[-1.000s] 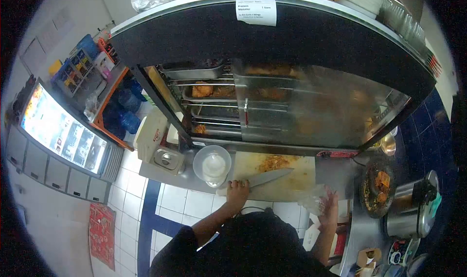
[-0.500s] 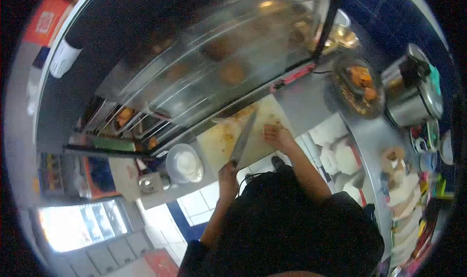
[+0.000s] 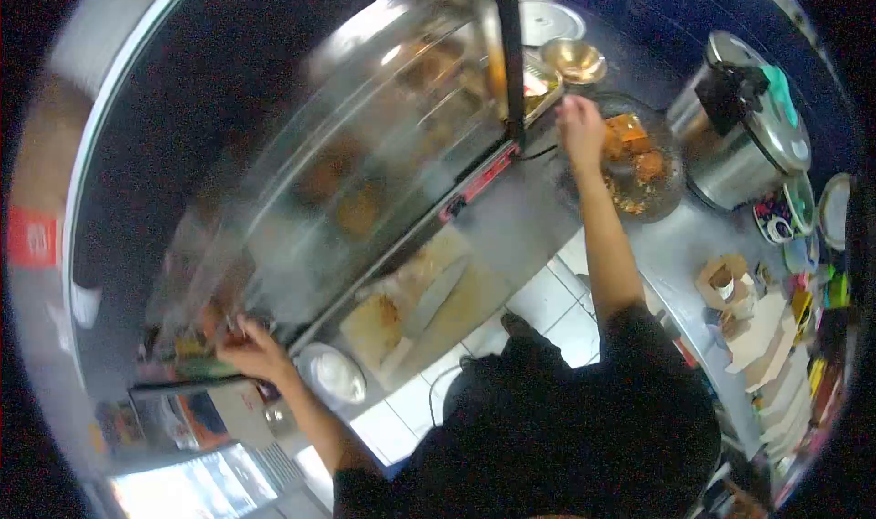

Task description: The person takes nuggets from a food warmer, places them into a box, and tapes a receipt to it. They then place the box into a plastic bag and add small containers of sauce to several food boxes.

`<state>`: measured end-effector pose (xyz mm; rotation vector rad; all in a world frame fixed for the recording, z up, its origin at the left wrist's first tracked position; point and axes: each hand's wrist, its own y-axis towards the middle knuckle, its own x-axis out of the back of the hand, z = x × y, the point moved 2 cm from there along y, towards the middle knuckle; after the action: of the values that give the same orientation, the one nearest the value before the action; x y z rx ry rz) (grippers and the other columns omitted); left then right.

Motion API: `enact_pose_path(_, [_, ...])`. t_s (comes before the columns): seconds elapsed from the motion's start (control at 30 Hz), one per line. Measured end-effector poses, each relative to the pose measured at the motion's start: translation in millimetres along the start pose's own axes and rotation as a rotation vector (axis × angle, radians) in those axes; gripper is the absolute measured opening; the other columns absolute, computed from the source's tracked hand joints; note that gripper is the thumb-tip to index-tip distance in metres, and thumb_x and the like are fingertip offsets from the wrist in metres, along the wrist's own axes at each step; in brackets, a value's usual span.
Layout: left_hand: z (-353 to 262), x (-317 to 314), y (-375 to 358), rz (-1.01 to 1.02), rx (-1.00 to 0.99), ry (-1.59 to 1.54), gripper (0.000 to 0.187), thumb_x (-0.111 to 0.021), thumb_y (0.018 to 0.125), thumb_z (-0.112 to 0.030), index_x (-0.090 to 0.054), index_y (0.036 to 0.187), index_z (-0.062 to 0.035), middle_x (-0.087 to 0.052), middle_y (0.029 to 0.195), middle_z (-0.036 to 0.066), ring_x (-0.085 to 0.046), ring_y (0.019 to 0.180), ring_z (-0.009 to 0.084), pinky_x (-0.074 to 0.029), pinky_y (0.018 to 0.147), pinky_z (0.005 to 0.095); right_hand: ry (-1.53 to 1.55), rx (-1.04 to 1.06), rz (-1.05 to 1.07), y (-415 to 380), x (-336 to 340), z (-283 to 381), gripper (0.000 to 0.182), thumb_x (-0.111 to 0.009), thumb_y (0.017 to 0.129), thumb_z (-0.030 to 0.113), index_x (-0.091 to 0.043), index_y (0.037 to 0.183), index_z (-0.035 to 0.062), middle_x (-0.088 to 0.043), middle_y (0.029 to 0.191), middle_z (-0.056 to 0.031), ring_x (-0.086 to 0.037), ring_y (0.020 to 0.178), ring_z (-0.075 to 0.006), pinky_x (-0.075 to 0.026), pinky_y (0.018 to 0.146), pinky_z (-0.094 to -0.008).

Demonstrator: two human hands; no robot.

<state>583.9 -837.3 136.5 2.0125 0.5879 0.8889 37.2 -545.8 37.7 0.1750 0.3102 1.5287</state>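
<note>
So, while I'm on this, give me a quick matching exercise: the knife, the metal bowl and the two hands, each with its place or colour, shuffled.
Things
1. Knife
2. Left hand
3. Right hand
4. Metal bowl

Places and colours
A. At the left end of the glass-fronted cabinet
B. Gold-coloured
C. Lying on the cutting board
D. By the edge of the dark round dish that holds orange-brown food

Pairs: 1-C, 2-A, 3-D, 4-B
</note>
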Motion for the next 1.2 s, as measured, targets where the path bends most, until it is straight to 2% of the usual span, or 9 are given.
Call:
enact_pose_path(0.2, [-18.9,40.5,9.1,0.102,-0.055,0.337,0.043,-0.058,0.096,-0.038,-0.048,0.107,0.0023,-0.058,0.088,0.019,-0.059,0.075,0.0323,-0.050,0.067,0.0413,-0.621,0.081,0.228,119.2,-59.4,-101.2,0.032,-0.064,0.083,0.032,-0.068,0.102,0.0062,-0.070,0.098,-0.0173,-0.067,0.088,-0.0389,-0.052,0.080,-0.0463])
enact_pose_path(0.27, [-32.9,67.2,10.5,0.364,-0.083,0.749,0.037,-0.049,0.101,-0.032,-0.048,0.114,0.0034,-0.058,0.090,0.019,-0.060,0.078,0.0313,-0.050,0.067,0.0399,-0.713,0.273,0.252,117.6,-70.6,-85.3,0.031,-0.065,0.079,0.025,-0.067,0.099,0.0020,-0.069,0.087,-0.0214,-0.067,0.089,-0.0368,-0.053,0.078,-0.0444])
enact_pose_path(0.4, [135.0,68.0,47.5,0.183,-0.059,0.885,0.032,-0.047,0.101,-0.020,-0.046,0.123,0.0040,-0.058,0.089,0.017,-0.062,0.085,0.0313,-0.051,0.073,0.0394,-0.765,-0.009,0.208,127.1,-97.2,-116.2,0.033,-0.064,0.077,0.026,-0.067,0.097,-0.0001,-0.069,0.089,-0.0232,-0.068,0.088,-0.0385,-0.054,0.078,-0.0434])
enact_pose_path(0.47, [171.7,95.8,55.6,0.130,0.244,0.662,0.083,-0.052,0.086,-0.069,-0.040,0.128,0.0022,-0.058,0.110,0.028,-0.062,0.090,0.0443,-0.050,0.074,0.0599,-0.766,-0.055,0.390,120.4,-105.6,-120.3,0.033,-0.063,0.077,0.027,-0.068,0.094,-0.0004,-0.069,0.085,-0.0228,-0.068,0.084,-0.0383,-0.054,0.077,-0.0430])
enact_pose_path(0.53, [197.5,107.2,70.8,0.071,0.349,0.629,0.069,-0.063,0.087,-0.054,-0.046,0.121,0.0044,-0.059,0.105,0.029,-0.062,0.087,0.0432,-0.051,0.072,0.0581,-0.824,-0.015,0.381,114.0,-111.0,-132.6,0.033,-0.063,0.078,0.034,-0.072,0.087,0.0040,-0.071,0.087,-0.0198,-0.070,0.086,-0.0344,-0.055,0.075,-0.0429])
enact_pose_path(0.63, [121.1,105.2,66.7,0.063,0.326,0.691,0.060,-0.062,0.088,-0.051,-0.054,0.113,0.0034,-0.062,0.099,0.026,-0.063,0.088,0.0411,-0.051,0.073,0.0562,-0.441,-0.685,0.462,109.3,-103.0,-128.5,0.032,-0.061,0.081,0.029,-0.071,0.091,0.0010,-0.072,0.082,-0.0160,-0.071,0.067,-0.0291,-0.057,0.062,-0.0412])
enact_pose_path(0.8, [150.9,107.0,69.6,-0.023,0.378,0.619,0.061,-0.061,0.090,-0.048,-0.050,0.114,0.0073,-0.059,0.104,0.027,-0.063,0.092,0.0398,-0.053,0.074,0.0531,0.545,-1.119,0.054,79.7,-109.3,-127.7,0.041,-0.059,0.093,0.032,-0.050,0.124,0.0067,-0.066,0.089,-0.0144,-0.066,0.060,-0.0206,-0.046,0.043,-0.0269])
enact_pose_path(0.97, [256.6,110.8,83.8,-0.084,0.200,0.286,0.056,-0.064,0.092,-0.037,-0.043,0.117,0.0082,-0.058,0.105,0.028,-0.064,0.088,0.0363,-0.053,0.074,0.0530,0.845,-1.094,-0.275,95.5,-137.4,-163.1,0.023,-0.059,0.093,0.024,-0.056,0.111,0.0093,-0.066,0.085,-0.0131,-0.065,0.061,-0.0188,-0.050,0.044,-0.0266])
enact_pose_path(1.2, [74.7,116.6,-12.4,-0.014,-0.160,0.273,0.070,-0.073,0.088,-0.027,-0.036,0.135,0.0084,-0.062,0.102,0.023,-0.066,0.088,0.0342,-0.053,0.075,0.0487,0.655,-0.971,-0.190,108.3,-168.2,-188.2,0.021,-0.068,0.087,0.021,-0.060,0.106,0.0151,-0.068,0.082,-0.0043,-0.064,0.056,-0.0161,-0.045,0.038,-0.0255])
